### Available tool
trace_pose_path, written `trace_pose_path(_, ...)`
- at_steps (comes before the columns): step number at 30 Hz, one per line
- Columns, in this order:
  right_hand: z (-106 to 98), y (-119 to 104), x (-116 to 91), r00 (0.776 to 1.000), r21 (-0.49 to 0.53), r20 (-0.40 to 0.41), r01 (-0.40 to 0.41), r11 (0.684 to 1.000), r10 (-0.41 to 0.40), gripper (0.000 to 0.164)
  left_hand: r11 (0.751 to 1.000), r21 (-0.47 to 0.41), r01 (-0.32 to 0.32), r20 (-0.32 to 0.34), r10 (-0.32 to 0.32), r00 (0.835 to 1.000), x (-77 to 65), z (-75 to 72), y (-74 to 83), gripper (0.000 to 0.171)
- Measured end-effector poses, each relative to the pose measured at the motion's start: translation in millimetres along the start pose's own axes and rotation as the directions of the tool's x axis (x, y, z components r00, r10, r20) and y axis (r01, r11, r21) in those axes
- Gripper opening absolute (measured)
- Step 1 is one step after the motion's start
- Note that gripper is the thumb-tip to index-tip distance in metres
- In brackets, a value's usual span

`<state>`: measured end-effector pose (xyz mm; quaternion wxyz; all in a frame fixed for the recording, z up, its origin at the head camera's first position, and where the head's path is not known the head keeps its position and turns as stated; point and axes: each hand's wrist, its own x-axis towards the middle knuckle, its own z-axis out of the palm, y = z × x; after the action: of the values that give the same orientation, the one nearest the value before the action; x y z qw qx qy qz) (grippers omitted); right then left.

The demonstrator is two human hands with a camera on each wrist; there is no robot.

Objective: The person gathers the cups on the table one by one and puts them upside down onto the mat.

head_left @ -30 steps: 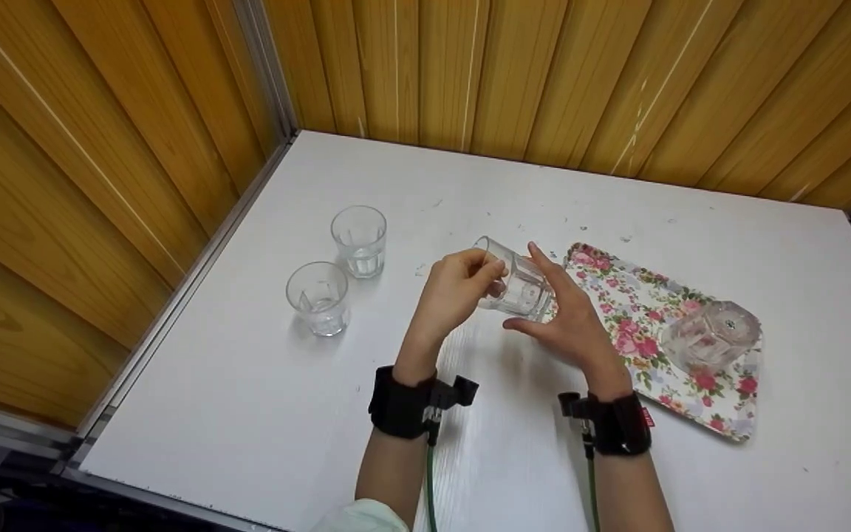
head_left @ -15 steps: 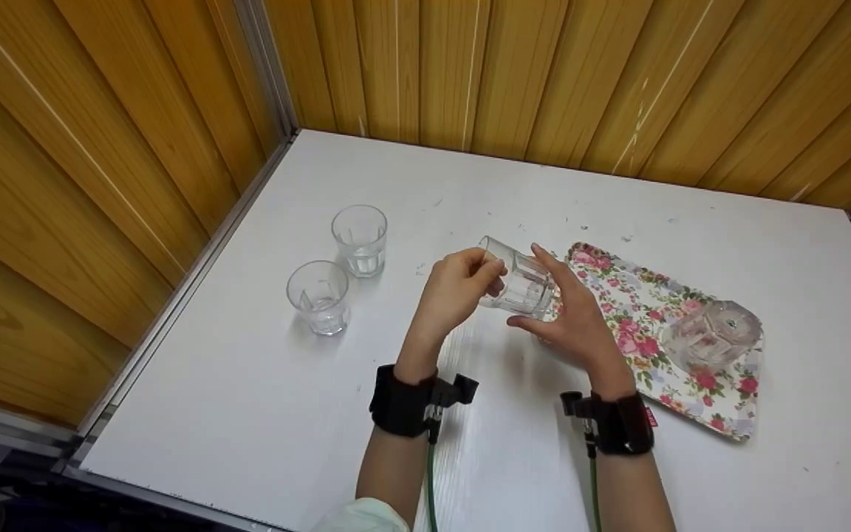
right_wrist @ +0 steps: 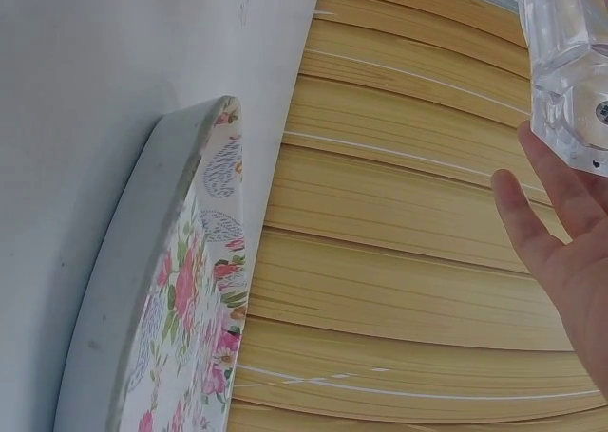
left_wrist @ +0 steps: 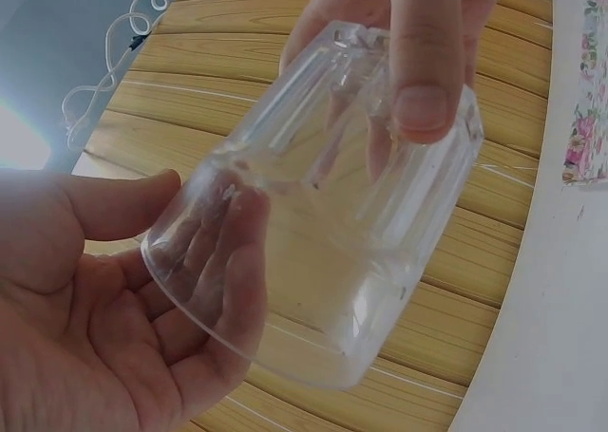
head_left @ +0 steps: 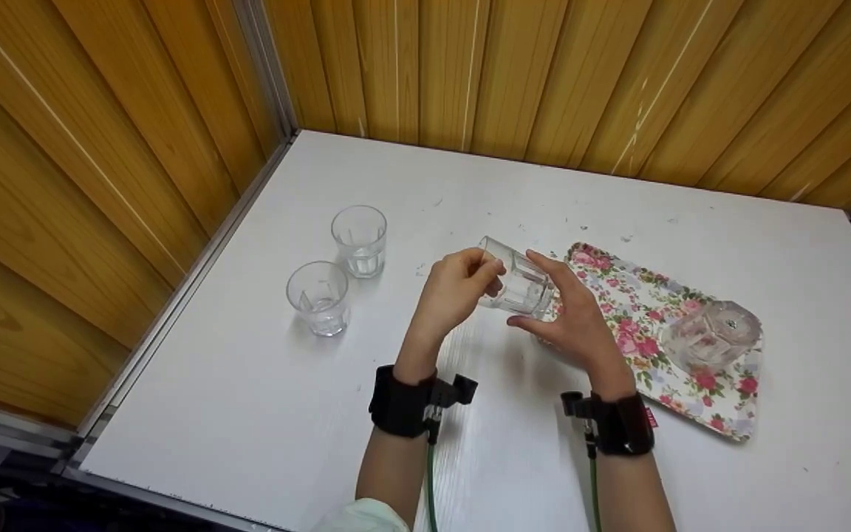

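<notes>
Head-view directions, landmark = tray. Wood-look wall panels (head_left: 544,81) are running behind the tray and down the far left side. White worktop (head_left: 211,414) is carrying everything, dark flecks showing beyond the tray's far edge. Floral tray (head_left: 626,336) is lying at an angle, its left end partly hidden by the right hand (head_left: 569,318).

That hand is gripping the base end of the held glass (head_left: 520,284), thumb on the near side, fingers spread over the far side. Left hand (head_left: 459,288), farther left of the tray, is curling at the mouth end, thumb and fingers closing in on the wall; can't tell whether the fingers are inside the glass or behind it. Held glass is hanging above the worktop just left of the tray, tilted, mouth pointing away from it.

Inverted glass (head_left: 713,336) is sitting on the tray's right end. Two more are standing upright well left of the tray, close together: far glass (head_left: 360,242), near glass (head_left: 319,299).

Black wrist straps (head_left: 402,403) are trailing green cables (head_left: 431,480) on the tray's near-left side. Red tag (head_left: 651,417) on the right strap is showing pale lettering, unreadable. Base mark (right_wrist: 603,112) on the held glass is showing dark, too small to read.
</notes>
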<state>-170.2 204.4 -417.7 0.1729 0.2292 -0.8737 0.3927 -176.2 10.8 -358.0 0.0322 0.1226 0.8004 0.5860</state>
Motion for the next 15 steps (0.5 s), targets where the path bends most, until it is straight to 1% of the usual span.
trace_pose_path(9,-0.4,-0.8,-1.0,1.000,0.005,0.003,-0.002,1.000,0.002,0.087,1.000,0.000,0.009,-0.006,-0.009,1.000,-0.3,-0.3,-1.6,0.022)
trace_pose_path(15,-2.0,-1.7,-1.0,1.000,-0.013,0.009,-0.018,1.000,0.019,0.086,1.000,0.020,0.002,-0.011,-0.002,1.000,0.5,-0.1,-2.4,0.022)
